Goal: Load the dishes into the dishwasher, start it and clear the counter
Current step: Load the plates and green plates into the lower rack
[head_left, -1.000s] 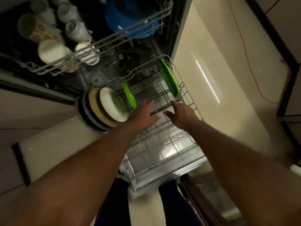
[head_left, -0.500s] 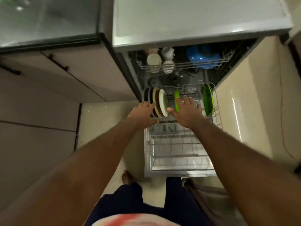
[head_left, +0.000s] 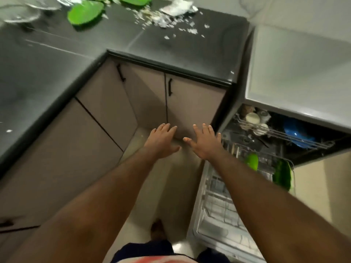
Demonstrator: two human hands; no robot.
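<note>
Left hand (head_left: pixel 161 142) and right hand (head_left: pixel 204 142): fingers extended, holding nothing, beside the wire lower dishwasher rack (head_left: pixel 224 209). Green plastic plates (head_left: pixel 85 13) lie on the dark bench (head_left: pixel 171 52).

Blurred glass bowl (head_left: pixel 20 15); edge-cropped green plate (head_left: pixel 134 0)

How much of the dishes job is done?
Partly. Cups and a blue bowl sit in the top rack, two green plates in the bottom rack. The left hand and right hand hold nothing. Left: green dishes and crumbs on the counter; the dishwasher stands open.
</note>
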